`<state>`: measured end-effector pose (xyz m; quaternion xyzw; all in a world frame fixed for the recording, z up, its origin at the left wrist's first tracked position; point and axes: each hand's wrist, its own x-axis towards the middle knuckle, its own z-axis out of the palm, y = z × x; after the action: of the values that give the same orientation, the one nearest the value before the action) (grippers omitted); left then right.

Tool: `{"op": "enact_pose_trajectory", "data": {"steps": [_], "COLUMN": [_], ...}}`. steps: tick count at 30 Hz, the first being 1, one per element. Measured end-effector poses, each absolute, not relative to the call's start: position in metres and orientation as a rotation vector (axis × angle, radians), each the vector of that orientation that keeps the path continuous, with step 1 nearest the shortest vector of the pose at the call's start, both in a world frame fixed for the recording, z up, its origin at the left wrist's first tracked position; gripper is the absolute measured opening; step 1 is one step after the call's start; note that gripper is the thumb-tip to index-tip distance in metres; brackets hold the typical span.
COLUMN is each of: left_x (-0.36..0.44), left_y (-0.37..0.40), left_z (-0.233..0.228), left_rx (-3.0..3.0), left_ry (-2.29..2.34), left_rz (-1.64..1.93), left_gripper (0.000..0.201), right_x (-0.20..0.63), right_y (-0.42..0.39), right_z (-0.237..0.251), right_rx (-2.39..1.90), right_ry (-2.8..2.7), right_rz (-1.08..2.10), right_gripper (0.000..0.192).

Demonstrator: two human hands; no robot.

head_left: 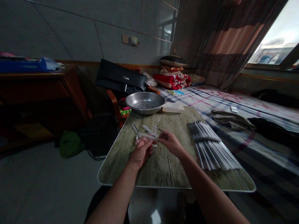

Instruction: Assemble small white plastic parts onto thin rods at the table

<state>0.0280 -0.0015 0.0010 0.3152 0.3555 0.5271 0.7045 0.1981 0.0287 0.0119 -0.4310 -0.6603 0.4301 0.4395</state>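
Over the middle of the table, my left hand [141, 151] pinches a whitish, translucent strip-like piece [146, 135] between thumb and fingers. My right hand [171, 143] has its fingers closed at the right end of that same piece. Its exact kind is too blurred to tell. A thin dark stick [158, 128] shows just beyond my right fingertips; whether they touch it I cannot tell. Several small pale, slender pieces [135, 128] lie on the wood behind and beside my left hand, partly hidden by it.
Rows of slim silvery-white rods [207, 146] lie at the table's right. A steel basin [146, 104] and a white plastic tray [173, 107] stand at the far end of the wood-patterned table [163, 174]. A bed [198, 96] borders the right; a chair [114, 105] stands behind.
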Motion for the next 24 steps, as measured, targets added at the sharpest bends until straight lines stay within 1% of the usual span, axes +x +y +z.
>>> {"op": "enact_pose_trajectory", "data": {"steps": [2, 3, 4, 8, 10, 12, 16, 20, 24], "left_x": [0.029, 0.029, 0.029, 0.025, 0.024, 0.023, 0.022, 0.022, 0.021], "left_y": [0.0, 0.001, 0.002, 0.005, 0.004, 0.003, 0.002, 0.002, 0.004], "left_z": [-0.001, -0.003, -0.004, -0.007, -0.005, -0.002, 0.002, 0.002, -0.003], "left_rx": [0.704, 0.692, 0.672, 0.588, 0.571, 0.567, 0.564, 0.552, 0.578], "left_ry": [0.797, 0.812, 0.83, 0.86, 0.853, 0.847, 0.845, 0.863, 0.843], "left_rz": [1.217, 1.257, 1.299, 1.39, 1.382, 1.368, 1.342, 1.333, 1.309], "left_gripper": [0.029, 0.027, 0.026, 0.026, 0.024, 0.02, 0.015, 0.017, 0.022], "right_x": [0.197, 0.199, 0.202, 0.224, 0.232, 0.235, 0.234, 0.235, 0.238], "right_y": [0.027, 0.029, 0.032, 0.052, 0.06, 0.065, 0.069, 0.07, 0.065], "right_z": [0.015, 0.017, 0.017, 0.008, -0.003, -0.014, -0.022, -0.015, -0.01], "right_rx": [-1.057, -1.109, -1.196, -1.659, -1.82, -1.88, -1.884, -1.967, -2.019], "right_ry": [-1.813, -1.893, -1.963, -2.124, -2.169, -2.206, -2.226, -2.172, -2.073], "right_rz": [1.111, 1.062, 0.955, 0.321, 0.184, 0.154, 0.132, 0.088, 0.045], "right_gripper": [0.016, 0.016, 0.018, 0.029, 0.035, 0.036, 0.028, 0.024, 0.027]}}
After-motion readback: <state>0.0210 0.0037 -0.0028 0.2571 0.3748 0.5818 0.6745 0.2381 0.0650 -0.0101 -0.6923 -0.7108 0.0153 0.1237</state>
